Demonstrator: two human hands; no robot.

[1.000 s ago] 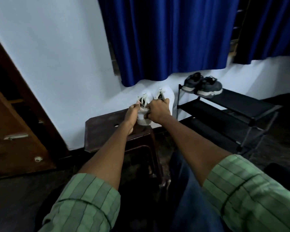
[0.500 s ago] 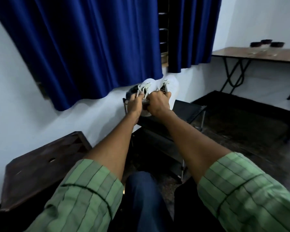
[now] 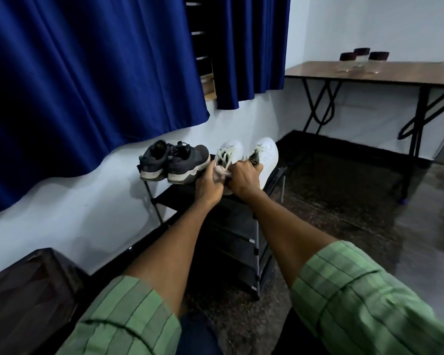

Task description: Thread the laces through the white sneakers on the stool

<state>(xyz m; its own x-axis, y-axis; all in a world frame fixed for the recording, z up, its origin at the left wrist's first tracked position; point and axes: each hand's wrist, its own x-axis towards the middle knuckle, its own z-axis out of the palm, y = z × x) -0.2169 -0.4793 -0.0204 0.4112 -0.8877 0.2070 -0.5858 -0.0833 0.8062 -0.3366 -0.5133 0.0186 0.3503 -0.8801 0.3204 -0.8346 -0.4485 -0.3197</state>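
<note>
Gripping white sneakers (image 3: 251, 160) over the rack (image 3: 272, 183), left hand (image 3: 209, 187), right hand (image 3: 244, 179), heels hidden.

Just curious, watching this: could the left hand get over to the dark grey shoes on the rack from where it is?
Probably yes. The left hand is beside the dark grey shoes with nothing between them, but it is busy gripping the white sneakers and would have to let go first.

Two white sneakers (image 3: 251, 160) with pale cream laces (image 3: 224, 157) are seen at the centre of the frame, beside a dark grey pair (image 3: 174, 160) with off-white soles. A deep blue curtain (image 3: 87, 73) fills the upper left. Green sleeves (image 3: 364, 298) crossed by thin dark checks are shown at the bottom. A black rack (image 3: 231, 226), a brown tabletop (image 3: 369, 73) at upper right and a dark brown stool (image 3: 23, 290) at lower left are visible.
</note>
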